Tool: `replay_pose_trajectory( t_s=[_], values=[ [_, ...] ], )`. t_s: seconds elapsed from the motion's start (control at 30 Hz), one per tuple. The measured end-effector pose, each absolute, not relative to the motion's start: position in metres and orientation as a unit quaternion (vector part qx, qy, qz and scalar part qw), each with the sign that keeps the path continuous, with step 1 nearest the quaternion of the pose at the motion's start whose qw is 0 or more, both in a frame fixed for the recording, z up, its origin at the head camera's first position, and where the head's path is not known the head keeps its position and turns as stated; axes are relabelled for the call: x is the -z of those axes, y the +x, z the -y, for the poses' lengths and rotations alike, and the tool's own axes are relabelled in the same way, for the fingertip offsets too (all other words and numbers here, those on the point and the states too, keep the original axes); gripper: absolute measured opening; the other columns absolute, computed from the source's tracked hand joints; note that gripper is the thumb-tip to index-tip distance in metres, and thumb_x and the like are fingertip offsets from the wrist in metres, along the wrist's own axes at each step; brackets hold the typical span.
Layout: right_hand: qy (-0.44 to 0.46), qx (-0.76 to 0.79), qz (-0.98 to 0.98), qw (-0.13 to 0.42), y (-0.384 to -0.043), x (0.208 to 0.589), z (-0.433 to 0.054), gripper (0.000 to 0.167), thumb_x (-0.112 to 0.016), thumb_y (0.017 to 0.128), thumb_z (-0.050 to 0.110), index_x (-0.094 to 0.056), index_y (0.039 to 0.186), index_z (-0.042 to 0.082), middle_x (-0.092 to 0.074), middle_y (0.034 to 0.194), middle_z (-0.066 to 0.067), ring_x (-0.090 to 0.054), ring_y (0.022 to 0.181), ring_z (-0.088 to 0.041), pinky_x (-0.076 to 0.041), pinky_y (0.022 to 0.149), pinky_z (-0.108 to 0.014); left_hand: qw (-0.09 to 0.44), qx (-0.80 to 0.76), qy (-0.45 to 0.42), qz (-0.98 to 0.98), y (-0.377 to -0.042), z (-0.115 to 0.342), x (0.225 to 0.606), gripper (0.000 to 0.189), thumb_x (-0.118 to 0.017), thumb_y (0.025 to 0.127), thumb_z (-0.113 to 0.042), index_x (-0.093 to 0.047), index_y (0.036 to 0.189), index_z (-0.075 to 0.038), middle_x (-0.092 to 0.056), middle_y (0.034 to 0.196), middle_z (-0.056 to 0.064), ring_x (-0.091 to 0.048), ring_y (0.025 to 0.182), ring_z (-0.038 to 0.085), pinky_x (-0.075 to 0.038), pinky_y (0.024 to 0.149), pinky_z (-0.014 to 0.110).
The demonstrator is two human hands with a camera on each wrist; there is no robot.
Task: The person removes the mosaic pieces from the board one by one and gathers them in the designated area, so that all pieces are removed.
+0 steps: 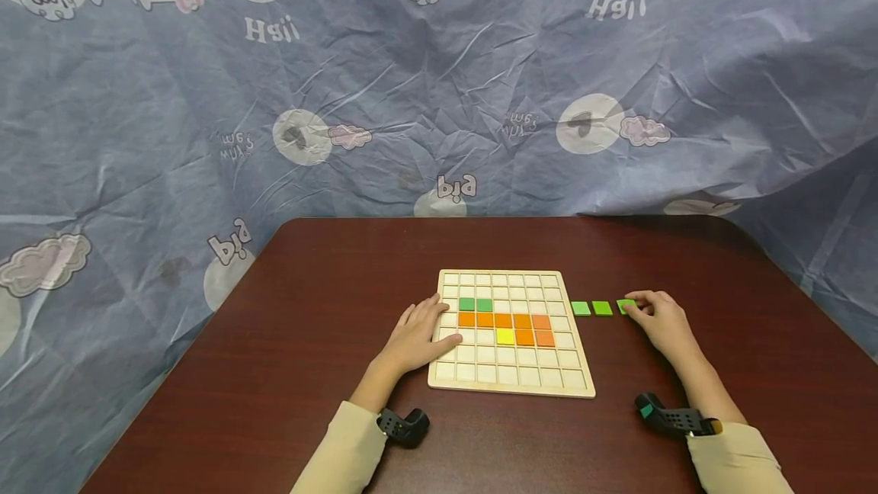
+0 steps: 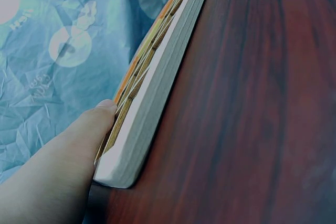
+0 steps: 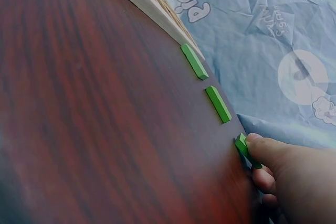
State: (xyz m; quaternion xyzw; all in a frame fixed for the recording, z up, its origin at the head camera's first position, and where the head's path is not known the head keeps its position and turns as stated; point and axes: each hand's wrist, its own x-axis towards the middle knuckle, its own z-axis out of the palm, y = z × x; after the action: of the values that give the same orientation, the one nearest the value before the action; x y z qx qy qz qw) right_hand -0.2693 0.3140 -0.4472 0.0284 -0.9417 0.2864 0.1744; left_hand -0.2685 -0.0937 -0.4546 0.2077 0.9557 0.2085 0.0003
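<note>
Here's the right hand (image 1: 661,324), its grip drawn in, thumb and fingers pinching a bright green square tile (image 3: 241,144) at the right end of a short row. Next in, we see a vivid green square tile (image 1: 602,309), then a pale green square tile (image 1: 580,309) just beside the square, pale wooden gridded board (image 1: 480,375). Across on its left edge, we have the left hand (image 1: 410,339), fingers loosely extended, thumb on the grid, grasping no tile. Under it all, a dark red-brown wooden bench (image 1: 329,311); behind, a printed blue-grey cloth (image 1: 391,97).
</note>
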Motion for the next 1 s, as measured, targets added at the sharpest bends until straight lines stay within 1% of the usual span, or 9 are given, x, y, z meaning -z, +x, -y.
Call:
replay_pose_trajectory(
  t_s=[0.23, 0.43, 0.7, 0.87, 0.93, 1.0],
  values=[
    [0.025, -0.284, 0.943, 0.168, -0.2692, 0.4441, -0.3121, 0.032, -0.056, 0.090, 0.022, -0.061, 0.106, -0.006, -0.052, 0.097, -0.022, -0.049, 0.076, -0.023, -0.037, 0.061, -0.029, -0.001, -0.210, 0.207, -0.956, -0.2682, 0.0941, 0.4542, 0.069, -0.041, 0.086, -0.063, -0.034, 0.139, -0.019, -0.021, 0.152, 0.002, -0.022, 0.139, 0.021, -0.011, 0.114, 0.044],
    [0.023, -0.283, 0.945, 0.162, -0.2699, 0.4426, -0.3116, 0.033, -0.055, 0.091, 0.023, -0.061, 0.107, -0.006, -0.050, 0.100, -0.024, -0.047, 0.076, -0.023, -0.034, 0.061, -0.030, 0.000, -0.209, 0.205, -0.956, -0.2685, 0.0946, 0.4537, 0.070, -0.040, 0.085, -0.064, -0.034, 0.139, -0.019, -0.020, 0.152, 0.002, -0.021, 0.139, 0.021, -0.011, 0.114, 0.043],
    [0.010, -0.301, 0.938, 0.173, -0.2678, 0.4426, -0.3113, 0.031, -0.048, 0.093, 0.020, -0.060, 0.108, -0.004, -0.048, 0.100, -0.022, -0.044, 0.078, -0.024, -0.032, 0.062, -0.030, -0.002, -0.209, 0.208, -0.956, -0.2691, 0.0942, 0.4528, 0.070, -0.040, 0.085, -0.063, -0.034, 0.139, -0.018, -0.021, 0.152, 0.002, -0.021, 0.139, 0.021, -0.011, 0.114, 0.044],
    [0.007, -0.316, 0.929, 0.194, -0.2664, 0.4442, -0.3111, 0.030, -0.046, 0.094, 0.019, -0.061, 0.107, -0.003, -0.050, 0.096, -0.020, -0.043, 0.073, -0.020, -0.033, 0.059, -0.028, -0.004, -0.209, 0.209, -0.955, -0.2692, 0.0941, 0.4537, 0.069, -0.041, 0.086, -0.063, -0.035, 0.139, -0.018, -0.022, 0.152, 0.002, -0.022, 0.139, 0.021, -0.012, 0.114, 0.044],
    [0.001, -0.320, 0.926, 0.199, -0.2656, 0.4449, -0.3115, 0.029, -0.046, 0.094, 0.020, -0.061, 0.108, -0.001, -0.051, 0.095, -0.018, -0.042, 0.071, -0.016, -0.033, 0.058, -0.026, -0.004, -0.206, 0.209, -0.956, -0.2693, 0.0940, 0.4544, 0.070, -0.040, 0.086, -0.063, -0.035, 0.139, -0.018, -0.022, 0.151, 0.002, -0.022, 0.139, 0.022, -0.012, 0.114, 0.044],
    [-0.006, -0.326, 0.924, 0.200, -0.2649, 0.4456, -0.3123, 0.030, -0.046, 0.094, 0.022, -0.061, 0.109, 0.001, -0.052, 0.095, -0.016, -0.041, 0.070, -0.009, -0.034, 0.057, -0.025, -0.003, -0.207, 0.209, -0.956, -0.2691, 0.0937, 0.4551, 0.070, -0.040, 0.086, -0.063, -0.034, 0.139, -0.018, -0.022, 0.151, 0.002, -0.022, 0.139, 0.022, -0.012, 0.114, 0.044]
  ],
)
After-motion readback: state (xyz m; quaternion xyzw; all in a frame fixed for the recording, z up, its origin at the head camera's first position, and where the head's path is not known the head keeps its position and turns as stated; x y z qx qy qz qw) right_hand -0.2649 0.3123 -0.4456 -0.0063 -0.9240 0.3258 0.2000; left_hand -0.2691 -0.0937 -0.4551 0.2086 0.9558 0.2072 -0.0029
